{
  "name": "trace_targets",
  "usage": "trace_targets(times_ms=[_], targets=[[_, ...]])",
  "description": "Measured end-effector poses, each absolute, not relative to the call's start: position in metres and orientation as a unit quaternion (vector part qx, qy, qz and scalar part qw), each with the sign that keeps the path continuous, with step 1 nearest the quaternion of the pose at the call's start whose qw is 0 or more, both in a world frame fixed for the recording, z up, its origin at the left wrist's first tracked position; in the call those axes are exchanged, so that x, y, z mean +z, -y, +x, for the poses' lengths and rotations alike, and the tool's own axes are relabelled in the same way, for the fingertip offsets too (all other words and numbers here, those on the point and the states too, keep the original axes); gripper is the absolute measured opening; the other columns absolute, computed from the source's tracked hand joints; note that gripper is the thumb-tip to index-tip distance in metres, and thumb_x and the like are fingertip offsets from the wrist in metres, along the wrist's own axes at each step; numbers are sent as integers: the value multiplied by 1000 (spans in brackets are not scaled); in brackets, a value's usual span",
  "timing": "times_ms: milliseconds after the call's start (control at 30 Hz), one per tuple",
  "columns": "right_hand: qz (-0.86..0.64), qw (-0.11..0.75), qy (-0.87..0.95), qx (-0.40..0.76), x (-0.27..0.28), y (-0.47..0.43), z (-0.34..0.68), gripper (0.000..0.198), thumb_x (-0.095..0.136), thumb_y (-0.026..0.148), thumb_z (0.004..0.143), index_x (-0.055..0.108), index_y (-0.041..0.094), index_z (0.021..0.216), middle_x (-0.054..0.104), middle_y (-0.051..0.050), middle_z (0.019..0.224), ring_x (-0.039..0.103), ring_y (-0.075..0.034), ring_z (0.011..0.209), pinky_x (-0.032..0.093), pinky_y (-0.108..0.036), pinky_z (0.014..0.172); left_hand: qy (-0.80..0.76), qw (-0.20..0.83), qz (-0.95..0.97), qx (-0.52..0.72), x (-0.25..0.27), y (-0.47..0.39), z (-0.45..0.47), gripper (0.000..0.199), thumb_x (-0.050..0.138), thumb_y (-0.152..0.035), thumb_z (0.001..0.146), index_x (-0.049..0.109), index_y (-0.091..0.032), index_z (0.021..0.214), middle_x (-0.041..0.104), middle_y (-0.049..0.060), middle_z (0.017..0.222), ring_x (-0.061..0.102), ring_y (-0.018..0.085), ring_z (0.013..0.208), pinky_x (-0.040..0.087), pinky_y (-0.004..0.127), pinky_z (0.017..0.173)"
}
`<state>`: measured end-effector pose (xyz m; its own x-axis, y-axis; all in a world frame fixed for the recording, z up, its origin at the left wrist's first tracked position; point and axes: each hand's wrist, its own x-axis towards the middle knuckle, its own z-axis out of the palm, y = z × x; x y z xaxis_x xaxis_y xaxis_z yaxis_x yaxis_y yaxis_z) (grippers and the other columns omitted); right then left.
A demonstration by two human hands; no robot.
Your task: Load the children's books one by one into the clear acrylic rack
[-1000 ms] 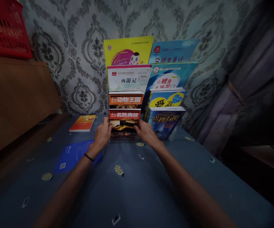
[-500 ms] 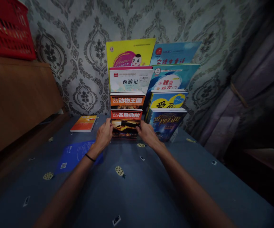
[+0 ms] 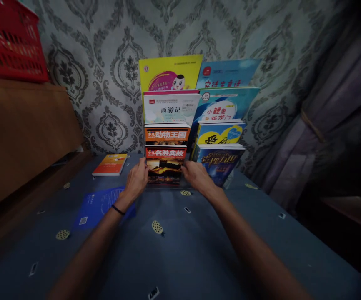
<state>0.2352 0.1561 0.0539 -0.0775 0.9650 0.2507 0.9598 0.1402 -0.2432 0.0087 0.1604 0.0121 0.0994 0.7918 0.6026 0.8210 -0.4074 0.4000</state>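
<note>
Upright at the front of the left column stands a book with a red title band and a dark cover photo (image 3: 164,168). My left hand (image 3: 136,179) is closed at its left edge, and my right hand (image 3: 196,178) pinches its right edge. Behind it rise an orange-banded book (image 3: 167,134), a white book (image 3: 171,109) and a tall yellow book (image 3: 168,68). The right column, beside my right hand, has a dark blue book (image 3: 218,164) in front of a yellow-and-blue book (image 3: 219,132) and two taller blue ones. The fingertips are partly hidden.
An orange book (image 3: 110,164) lies flat at the back left, with a blue sheet or booklet (image 3: 97,208) nearer me. A red basket (image 3: 11,41) sits on a brown box (image 3: 24,137) at the left. Patterned wallpaper stands behind; a curtain (image 3: 305,121) hangs right.
The whole view has shifted slightly, so the books appear a little lower. Both hands stay at the front book's edges; my right wrist looks slightly turned.
</note>
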Motion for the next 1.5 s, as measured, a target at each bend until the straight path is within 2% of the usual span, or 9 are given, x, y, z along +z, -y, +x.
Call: trace_targets(times_ms=[167, 400, 667, 767, 833, 1033, 1167, 1300, 1500], targets=[[-627, 180, 758, 22, 68, -146, 235, 33, 47, 29, 99, 75, 19, 86, 76, -14, 85, 73, -29, 88, 48, -35, 72, 531, 22, -747, -401, 9, -161, 8, 31, 45, -16, 95, 50, -20, 125, 69, 6, 96, 67, 23, 89, 50, 32, 77], [-534, 280, 789, 117, 61, -151, 231, 34, 52, 26, 96, 63, 16, 126, 75, -6, 81, 72, -21, 73, 50, -31, 67, 524, 10, -747, -409, 14, -165, 0, 38, 45, -17, 94, 49, -19, 132, 69, 7, 98, 67, 22, 91, 51, 33, 81], [-517, 285, 794, 144, 55, -154, 227, 43, 53, 25, 94, 57, 14, 136, 74, -5, 80, 71, -22, 71, 51, -33, 65, 608, -26, -756, -242, -11, -143, -84, 33, 48, -30, 95, 61, -17, 122, 72, 14, 113, 69, 27, 109, 52, 42, 97], [-519, 273, 799, 134, 56, -151, 223, 42, 54, 25, 94, 59, 13, 134, 76, -7, 83, 72, -23, 75, 52, -34, 69, 650, -36, -738, -177, -28, -124, -110, 49, 51, -38, 94, 55, -11, 135, 55, 24, 145, 49, 38, 139, 37, 61, 112], [-514, 266, 806, 124, 57, -148, 220, 41, 54, 25, 95, 61, 13, 133, 77, -8, 87, 73, -24, 79, 53, -35, 72, 672, -46, -733, -99, -35, -114, -115, 61, 44, -44, 98, 42, -10, 148, 37, 23, 160, 29, 37, 152, 23, 66, 119], [-425, 216, 867, 146, 57, -126, 191, 34, 51, 24, 97, 68, 13, 125, 78, -12, 106, 73, -25, 100, 54, -34, 84, 617, -66, -784, -5, -43, -88, -87, 72, 25, -53, 103, 20, -11, 160, 12, 15, 169, 9, 28, 158, 13, 58, 125], [-363, 155, 905, 157, 32, -106, 161, 35, 54, 23, 98, 65, 14, 131, 77, -13, 112, 72, -26, 106, 54, -37, 92, 566, -81, -820, -26, -47, -82, -72, 70, 22, -58, 103, 25, -17, 159, 16, 13, 169, 12, 27, 158, 14, 55, 125], [-309, 159, 924, 157, -6, -86, 145, 38, 53, 26, 101, 60, 16, 136, 64, -16, 138, 60, -26, 129, 48, -44, 108, 632, -52, -772, -44, -39, -94, -90, 66, 33, -58, 102, 31, -20, 155, 27, 17, 166, 24, 33, 154, 24, 60, 120], [-284, 179, 928, 160, -43, -68, 145, 38, 49, 27, 102, 59, 16, 137, 55, -17, 148, 52, -26, 138, 44, -47, 115, 682, 39, -729, -54, -19, -106, -133, 58, 45, -67, 94, 58, -16, 117, 62, 16, 122, 57, 34, 116, 48, 48, 93]])
